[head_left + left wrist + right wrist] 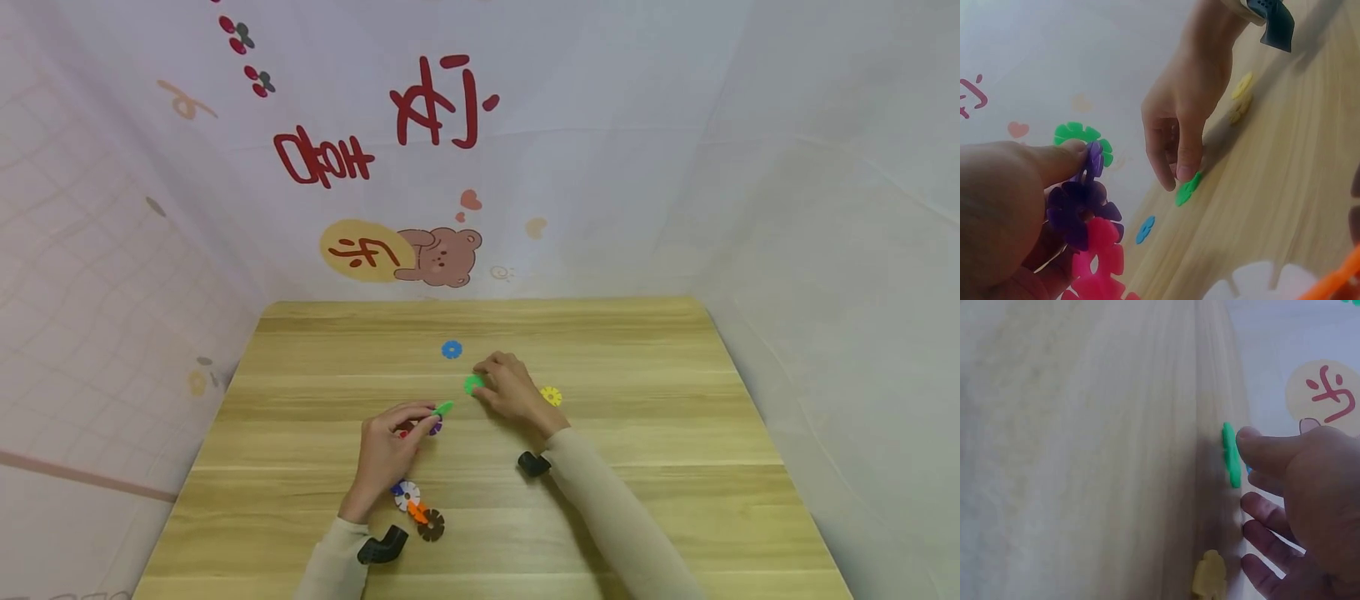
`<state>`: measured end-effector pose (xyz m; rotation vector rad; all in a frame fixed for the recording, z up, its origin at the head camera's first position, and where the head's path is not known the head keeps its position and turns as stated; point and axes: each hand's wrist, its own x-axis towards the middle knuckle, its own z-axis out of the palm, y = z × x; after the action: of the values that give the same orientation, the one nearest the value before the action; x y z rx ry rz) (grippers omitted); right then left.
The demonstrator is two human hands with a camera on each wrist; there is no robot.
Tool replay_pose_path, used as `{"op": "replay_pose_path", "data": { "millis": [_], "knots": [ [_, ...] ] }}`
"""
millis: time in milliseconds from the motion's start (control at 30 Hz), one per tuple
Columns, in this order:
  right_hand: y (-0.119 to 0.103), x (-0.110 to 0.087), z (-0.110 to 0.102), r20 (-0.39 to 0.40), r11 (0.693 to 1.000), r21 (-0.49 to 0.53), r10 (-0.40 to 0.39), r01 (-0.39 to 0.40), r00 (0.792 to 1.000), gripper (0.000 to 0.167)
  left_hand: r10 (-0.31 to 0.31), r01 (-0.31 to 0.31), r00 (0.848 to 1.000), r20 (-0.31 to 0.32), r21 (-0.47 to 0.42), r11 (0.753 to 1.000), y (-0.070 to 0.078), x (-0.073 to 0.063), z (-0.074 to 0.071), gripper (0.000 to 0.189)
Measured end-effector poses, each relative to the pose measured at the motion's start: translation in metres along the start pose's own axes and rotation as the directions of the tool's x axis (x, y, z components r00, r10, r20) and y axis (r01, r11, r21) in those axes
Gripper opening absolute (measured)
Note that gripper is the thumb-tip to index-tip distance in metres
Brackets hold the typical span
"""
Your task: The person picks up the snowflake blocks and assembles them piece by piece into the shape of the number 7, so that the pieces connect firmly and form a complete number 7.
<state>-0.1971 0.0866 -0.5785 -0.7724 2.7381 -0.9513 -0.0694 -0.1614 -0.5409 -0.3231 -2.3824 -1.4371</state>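
My left hand [390, 450] pinches a chain of linked plastic snowflake discs between thumb and fingers. A tilted green disc [445, 408] tops the chain. Below it in the left wrist view come a purple disc [1094, 159], a dark purple disc [1075, 215] and a pink disc [1099, 250]. Toward the wrist hang a white disc [407, 497], an orange disc [417, 512] and a brown disc [431, 526]. My right hand [512, 390] reaches over a loose green disc [1230, 456] on the table, fingers apart, fingertips right by it. Whether they touch it, I cannot tell.
A blue disc [452, 349] lies farther back on the wooden table [637, 350]. One yellow disc [551, 396] lies beside the right wrist. White printed cloth [600, 167] stands behind the table and along both sides.
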Motion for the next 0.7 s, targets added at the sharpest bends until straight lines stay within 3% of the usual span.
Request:
{"op": "replay_pose_path", "data": {
  "millis": [433,700],
  "knots": [
    [0.0032,0.0058,0.0021,0.02,1.0,-0.028,0.012,-0.012,1.0,0.036,-0.012,0.012,1.0,-0.009,0.012,1.0,-0.0028,-0.0009,-0.0046,0.009],
    [0.0014,0.0042,0.0038,-0.028,0.999,0.022,0.043,-0.042,0.999,0.033,-0.027,0.027,1.0,-0.002,0.01,1.0,-0.0053,-0.0019,-0.0042,0.008]
  ]
}}
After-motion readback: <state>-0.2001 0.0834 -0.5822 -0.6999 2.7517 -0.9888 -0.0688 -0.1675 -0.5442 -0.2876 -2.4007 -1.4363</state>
